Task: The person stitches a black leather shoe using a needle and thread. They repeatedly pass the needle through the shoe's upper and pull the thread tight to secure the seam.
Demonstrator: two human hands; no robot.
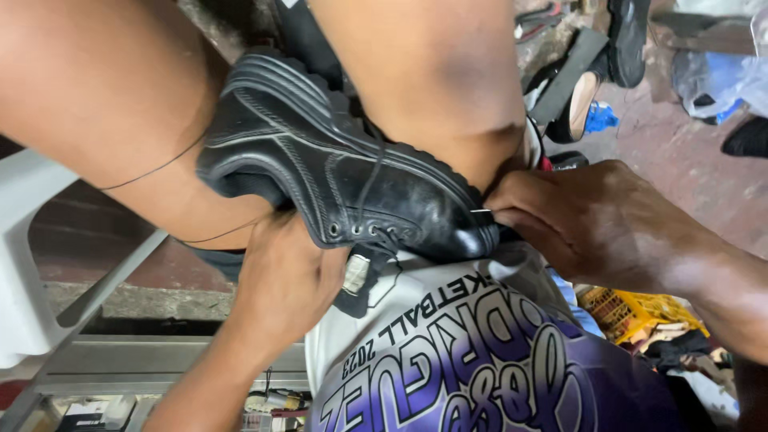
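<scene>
Black leather lace-up shoe, scuffed, lying on its side, wedged between bare knees, laces loose

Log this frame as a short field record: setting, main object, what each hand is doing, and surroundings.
setting: seated person, head view looking down at lap
main object: black lace-up shoe, clamped between the knees, sole facing away
left hand: under the shoe, supporting it near the laces
right hand: pinching at the shoe's end, a thin needle-like tool between the fingers
thread: dark strand across the left thigh
surroundings: other footwear on the floor; yellow crate
</scene>
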